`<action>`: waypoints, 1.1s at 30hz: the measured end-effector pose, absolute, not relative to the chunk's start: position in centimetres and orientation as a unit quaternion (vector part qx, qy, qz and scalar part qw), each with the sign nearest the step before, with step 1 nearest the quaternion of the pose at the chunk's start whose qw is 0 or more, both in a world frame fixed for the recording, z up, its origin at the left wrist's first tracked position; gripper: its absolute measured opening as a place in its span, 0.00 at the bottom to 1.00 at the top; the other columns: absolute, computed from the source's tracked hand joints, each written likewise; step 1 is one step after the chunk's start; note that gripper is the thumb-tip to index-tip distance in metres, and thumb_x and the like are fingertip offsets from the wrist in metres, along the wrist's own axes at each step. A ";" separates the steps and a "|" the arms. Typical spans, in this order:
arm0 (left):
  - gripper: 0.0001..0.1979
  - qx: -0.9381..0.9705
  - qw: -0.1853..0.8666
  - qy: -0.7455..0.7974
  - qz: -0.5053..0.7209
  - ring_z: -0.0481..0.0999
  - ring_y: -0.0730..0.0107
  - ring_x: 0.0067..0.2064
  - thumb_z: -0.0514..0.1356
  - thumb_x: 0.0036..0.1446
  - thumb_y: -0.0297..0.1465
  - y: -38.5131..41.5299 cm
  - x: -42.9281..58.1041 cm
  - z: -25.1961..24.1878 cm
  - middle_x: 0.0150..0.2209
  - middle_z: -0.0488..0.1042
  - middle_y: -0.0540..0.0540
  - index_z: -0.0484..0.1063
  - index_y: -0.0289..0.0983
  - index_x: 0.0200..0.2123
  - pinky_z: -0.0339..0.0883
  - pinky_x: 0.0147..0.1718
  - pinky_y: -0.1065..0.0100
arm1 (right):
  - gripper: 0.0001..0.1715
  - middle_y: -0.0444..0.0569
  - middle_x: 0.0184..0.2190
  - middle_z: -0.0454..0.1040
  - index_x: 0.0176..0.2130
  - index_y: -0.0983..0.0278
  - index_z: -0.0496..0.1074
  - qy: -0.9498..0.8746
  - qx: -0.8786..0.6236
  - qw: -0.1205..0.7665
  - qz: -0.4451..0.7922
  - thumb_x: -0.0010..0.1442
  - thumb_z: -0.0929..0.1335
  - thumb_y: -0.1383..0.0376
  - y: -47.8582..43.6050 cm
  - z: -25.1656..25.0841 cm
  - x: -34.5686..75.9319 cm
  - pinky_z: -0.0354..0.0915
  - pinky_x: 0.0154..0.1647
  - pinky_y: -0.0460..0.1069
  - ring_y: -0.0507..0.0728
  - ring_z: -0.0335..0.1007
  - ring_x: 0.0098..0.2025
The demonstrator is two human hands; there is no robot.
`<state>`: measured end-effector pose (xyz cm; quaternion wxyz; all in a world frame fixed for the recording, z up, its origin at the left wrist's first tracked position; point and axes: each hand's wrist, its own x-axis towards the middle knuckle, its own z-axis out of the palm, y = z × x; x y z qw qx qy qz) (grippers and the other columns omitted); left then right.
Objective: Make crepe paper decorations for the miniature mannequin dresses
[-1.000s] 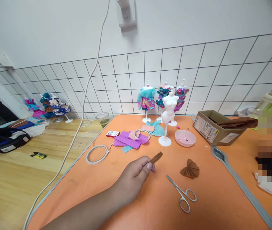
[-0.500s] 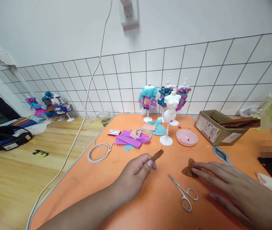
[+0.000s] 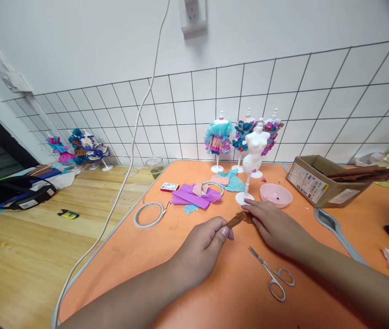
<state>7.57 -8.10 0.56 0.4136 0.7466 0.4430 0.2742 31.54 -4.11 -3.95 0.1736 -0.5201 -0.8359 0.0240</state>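
Observation:
My left hand (image 3: 204, 244) pinches a narrow folded strip of brown crepe paper (image 3: 236, 220) between thumb and fingers, just above the orange table (image 3: 153, 269). My right hand (image 3: 276, 227) has come in from the right and holds a second brown pleated piece against the strip's far end; that piece is mostly hidden under its fingers. Small steel scissors (image 3: 272, 273) lie on the table just below my right hand. A bare white mannequin stand (image 3: 253, 159) rises right behind both hands.
Purple, teal and pink paper scraps (image 3: 197, 195) and a tape ring (image 3: 149, 214) lie left of the mannequin. A pink bowl (image 3: 276, 195) and a cardboard box (image 3: 321, 185) with brown paper sit to the right. Dressed mannequins (image 3: 219, 139) line the grid wall. A white cable (image 3: 119, 192) hangs at left.
My right hand came into view, took the brown pleated piece from the table and carried it left to meet the strip in my left hand. The view shifted slightly.

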 end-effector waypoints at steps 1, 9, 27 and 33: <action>0.14 0.745 0.411 0.446 0.277 0.59 0.73 0.26 0.47 0.65 0.38 -8.1 7.5 0.6 0.23 0.60 0.54 0.67 0.37 0.33 0.54 0.27 0.72 | 0.23 0.54 0.53 0.71 0.51 0.62 0.72 -0.832 -0.527 0.169 0.014 0.62 0.57 0.69 -4.0 -3.6 31.5 0.65 0.50 0.57 0.61 0.66 0.52; 0.13 0.756 0.407 0.444 0.255 0.62 0.73 0.30 0.47 0.64 0.35 -8.2 8.0 0.4 0.28 0.65 0.52 0.67 0.37 0.33 0.55 0.30 0.72 | 0.23 0.51 0.45 0.75 0.48 0.61 0.74 -0.860 -0.491 0.134 0.038 0.59 0.59 0.71 -3.7 -3.3 30.9 0.62 0.48 0.55 0.60 0.67 0.47; 0.14 0.739 0.454 0.454 0.204 0.62 0.72 0.27 0.47 0.63 0.38 -7.4 8.1 -1.7 0.22 0.60 0.54 0.69 0.37 0.35 0.55 0.28 0.72 | 0.02 0.49 0.28 0.72 0.28 0.60 0.69 -0.777 -0.619 0.015 0.111 0.51 0.68 0.64 -13.7 -4.4 32.5 0.56 0.25 0.51 0.58 0.69 0.26; 0.14 0.731 0.458 0.459 0.214 0.61 0.73 0.26 0.47 0.63 0.37 -7.4 8.3 -1.3 0.22 0.60 0.54 0.67 0.37 0.34 0.54 0.27 0.72 | 0.14 0.45 0.21 0.71 0.22 0.61 0.61 -0.769 -0.612 0.040 0.181 0.59 0.62 0.63 -12.5 -3.2 31.9 0.53 0.24 0.49 0.55 0.66 0.24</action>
